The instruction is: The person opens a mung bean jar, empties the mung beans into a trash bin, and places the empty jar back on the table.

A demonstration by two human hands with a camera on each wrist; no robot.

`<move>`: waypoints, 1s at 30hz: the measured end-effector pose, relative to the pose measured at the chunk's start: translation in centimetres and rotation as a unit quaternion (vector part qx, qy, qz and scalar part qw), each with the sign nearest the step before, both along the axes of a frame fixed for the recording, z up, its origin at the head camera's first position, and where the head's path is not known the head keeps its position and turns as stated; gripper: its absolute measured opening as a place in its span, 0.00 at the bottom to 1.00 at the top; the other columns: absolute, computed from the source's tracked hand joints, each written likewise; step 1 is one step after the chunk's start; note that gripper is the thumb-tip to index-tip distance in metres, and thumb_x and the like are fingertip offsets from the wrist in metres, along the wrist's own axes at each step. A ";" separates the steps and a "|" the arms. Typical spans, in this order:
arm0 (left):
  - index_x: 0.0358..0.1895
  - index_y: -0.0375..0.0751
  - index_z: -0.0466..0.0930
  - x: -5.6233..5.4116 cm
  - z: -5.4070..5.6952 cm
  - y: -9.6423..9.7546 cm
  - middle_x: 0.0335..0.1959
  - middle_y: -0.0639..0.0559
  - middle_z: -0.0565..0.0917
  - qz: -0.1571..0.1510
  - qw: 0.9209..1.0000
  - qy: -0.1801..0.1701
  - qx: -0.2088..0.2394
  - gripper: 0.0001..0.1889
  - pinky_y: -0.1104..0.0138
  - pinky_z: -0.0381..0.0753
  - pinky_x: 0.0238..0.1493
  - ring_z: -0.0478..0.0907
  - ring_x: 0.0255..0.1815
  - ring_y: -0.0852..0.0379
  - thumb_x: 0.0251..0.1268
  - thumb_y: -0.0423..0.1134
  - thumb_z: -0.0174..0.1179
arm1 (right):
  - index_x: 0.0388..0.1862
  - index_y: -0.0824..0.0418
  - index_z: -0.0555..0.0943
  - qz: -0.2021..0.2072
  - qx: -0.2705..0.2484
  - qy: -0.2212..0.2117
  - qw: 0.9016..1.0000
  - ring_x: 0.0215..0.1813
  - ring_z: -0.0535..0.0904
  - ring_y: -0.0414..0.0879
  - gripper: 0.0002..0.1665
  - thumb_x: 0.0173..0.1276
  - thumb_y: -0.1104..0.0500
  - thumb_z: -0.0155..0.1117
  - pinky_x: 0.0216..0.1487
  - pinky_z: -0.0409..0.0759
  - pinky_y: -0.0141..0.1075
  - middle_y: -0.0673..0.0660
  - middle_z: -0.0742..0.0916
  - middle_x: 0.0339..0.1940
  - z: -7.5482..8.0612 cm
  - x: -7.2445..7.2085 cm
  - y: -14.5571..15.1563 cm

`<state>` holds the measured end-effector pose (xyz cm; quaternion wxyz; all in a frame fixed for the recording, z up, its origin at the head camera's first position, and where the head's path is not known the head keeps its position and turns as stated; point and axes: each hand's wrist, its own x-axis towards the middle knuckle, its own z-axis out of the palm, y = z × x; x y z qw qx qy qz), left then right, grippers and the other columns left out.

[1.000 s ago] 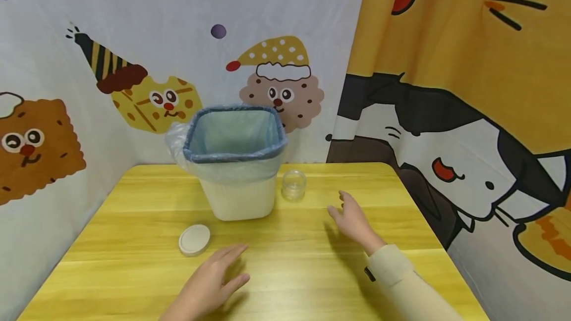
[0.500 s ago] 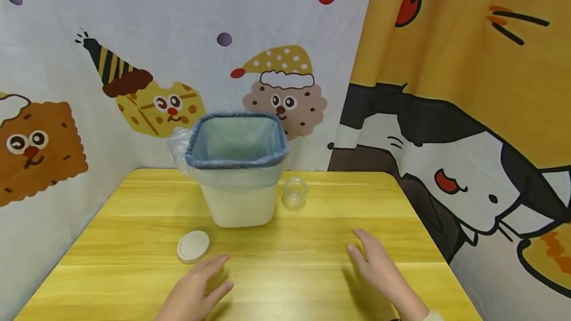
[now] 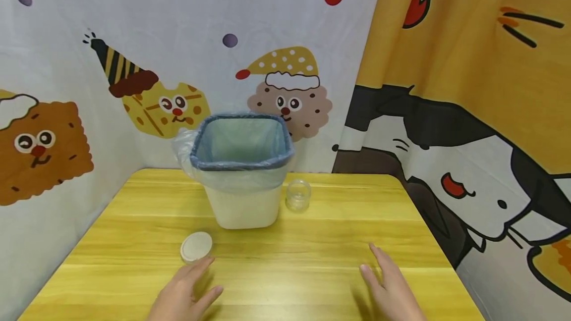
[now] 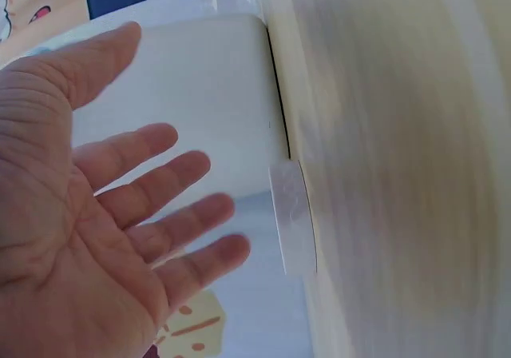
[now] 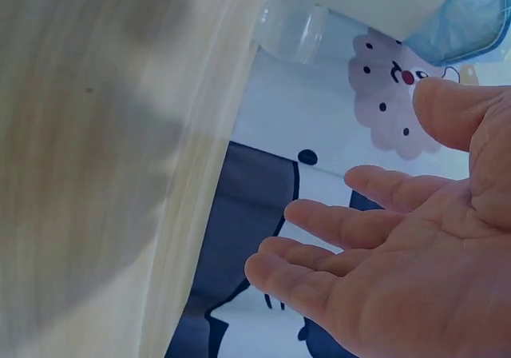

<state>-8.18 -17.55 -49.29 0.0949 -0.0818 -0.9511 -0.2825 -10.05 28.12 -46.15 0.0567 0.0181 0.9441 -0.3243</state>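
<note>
My left hand (image 3: 183, 294) hovers over the near left of the table, fingers spread and nothing held. Just beyond its fingertips lies a round white lid (image 3: 196, 246), which shows edge-on in the left wrist view as a thin pale disc (image 4: 292, 217). Over the near right side is my right hand (image 3: 391, 286), palm turned inward, fingers loosely extended and holding nothing. A small clear jar (image 3: 298, 196) without a lid stands farther back, right beside a white bin (image 3: 247, 207). In the right wrist view the jar (image 5: 292, 30) appears at the top, away from the fingers.
The bin carries a translucent liner with a blue rim (image 3: 243, 166), bunched into a knot (image 3: 184, 145) on its left. All stands on a yellow wood-grain table (image 3: 330, 241). Behind hangs a cartoon-printed curtain (image 3: 178, 9), yellow on the right.
My right hand has drawn back toward me from near the jar. The left hand has also moved back and slightly left. Lid, jar and bin stay in place while the head view shifts slightly.
</note>
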 end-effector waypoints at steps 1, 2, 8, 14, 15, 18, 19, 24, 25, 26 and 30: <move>0.70 0.45 0.82 0.1 0.1 -0.2 0.68 0.45 0.86 0.010 1.000 0.002 -0.006 0.38 0.38 0.85 0.61 0.83 0.67 0.37 0.62 0.63 0.75 | 0.87 0.68 0.55 -0.003 0.003 -0.005 1.000 0.84 0.56 0.79 0.48 0.86 0.36 0.50 0.78 0.62 0.75 0.76 0.63 0.85 -0.1 0.1 0.1; 0.70 0.45 0.82 0.1 0.3 -0.3 0.69 0.44 0.85 0.019 1.000 0.005 -0.013 0.39 0.36 0.84 0.62 0.82 0.68 0.35 0.61 0.65 0.75 | 0.88 0.68 0.54 -0.005 0.005 -0.009 1.000 0.84 0.54 0.81 0.49 0.86 0.35 0.50 0.77 0.61 0.77 0.77 0.62 0.85 -0.1 0.3 0.3; 0.77 0.43 0.74 -0.1 1.0 -2.5 0.77 0.34 0.75 0.039 0.999 0.019 -0.032 0.49 0.25 0.66 0.71 0.65 0.76 0.17 0.58 0.68 0.75 | 0.91 0.61 0.39 -0.019 0.015 -0.045 0.999 0.83 0.38 0.88 0.60 0.81 0.30 0.54 0.73 0.50 0.85 0.79 0.50 0.87 0.8 0.2 1.5; 0.85 0.38 0.59 -0.8 1.2 -5.4 0.83 0.25 0.61 0.044 0.998 -0.005 -0.043 0.59 0.21 0.42 0.78 0.50 0.79 0.11 0.58 0.69 0.74 | 0.90 0.57 0.29 -0.016 0.023 -0.043 0.999 0.80 0.27 0.90 0.70 0.76 0.30 0.63 0.72 0.36 0.87 0.81 0.41 0.86 2.3 -0.2 3.5; 0.85 0.37 0.57 -0.9 1.3 -5.9 0.83 0.24 0.60 0.043 0.998 -0.007 -0.048 0.60 0.20 0.40 0.78 0.49 0.79 0.10 0.58 0.69 0.74 | 0.90 0.59 0.29 -0.013 0.031 -0.033 0.999 0.79 0.27 0.91 0.71 0.75 0.30 0.64 0.71 0.35 0.88 0.83 0.41 0.86 2.5 -0.3 3.8; 0.87 0.36 0.52 -1.4 1.8 -7.2 0.83 0.21 0.57 0.039 0.997 -0.019 -0.066 0.62 0.19 0.38 0.77 0.46 0.79 0.08 0.60 0.69 0.72 | 0.89 0.61 0.29 0.000 0.062 0.004 0.998 0.77 0.29 0.95 0.74 0.72 0.31 0.68 0.67 0.36 0.90 0.88 0.44 0.83 3.2 -0.6 4.7; 0.87 0.35 0.51 -1.6 2.1 -7.7 0.83 0.20 0.56 0.036 0.997 -0.023 -0.070 0.62 0.19 0.37 0.76 0.44 0.79 0.07 0.61 0.69 0.72 | 0.89 0.61 0.29 0.004 0.068 0.019 0.997 0.76 0.29 0.96 0.75 0.71 0.32 0.69 0.66 0.36 0.91 0.89 0.44 0.82 3.4 -0.8 5.0; 0.88 0.35 0.46 -2.9 3.8 -9.8 0.85 0.21 0.49 0.029 0.996 -0.022 -0.086 0.62 0.18 0.30 0.75 0.37 0.79 0.06 0.65 0.69 0.69 | 0.90 0.57 0.29 0.009 0.087 0.065 0.994 0.77 0.28 0.95 0.76 0.70 0.32 0.72 0.62 0.36 0.93 0.88 0.42 0.83 5.2 -2.4 6.1; 0.88 0.35 0.46 -3.2 4.1 -10.2 0.86 0.21 0.48 0.027 0.996 -0.020 -0.086 0.62 0.18 0.29 0.75 0.36 0.79 0.06 0.65 0.69 0.69 | 0.90 0.56 0.28 0.010 0.088 0.068 0.994 0.77 0.27 0.94 0.76 0.70 0.32 0.72 0.62 0.36 0.93 0.87 0.41 0.83 5.6 -2.8 6.3; 0.88 0.36 0.46 -3.5 4.5 -10.6 0.86 0.22 0.47 0.027 0.996 -0.017 -0.087 0.61 0.19 0.29 0.75 0.35 0.79 0.07 0.66 0.69 0.68 | 0.90 0.56 0.28 0.009 0.093 0.071 0.993 0.78 0.27 0.94 0.76 0.69 0.31 0.72 0.62 0.36 0.94 0.86 0.40 0.84 5.9 -3.2 6.5; 0.88 0.35 0.46 -5.0 5.5 -12.2 0.86 0.22 0.45 0.022 0.996 -0.013 -0.086 0.59 0.18 0.32 0.74 0.36 0.78 0.05 0.68 0.66 0.68 | 0.90 0.55 0.29 0.012 0.118 0.097 0.988 0.79 0.26 0.92 0.78 0.67 0.30 0.73 0.65 0.34 0.92 0.85 0.39 0.84 7.0 -4.9 7.3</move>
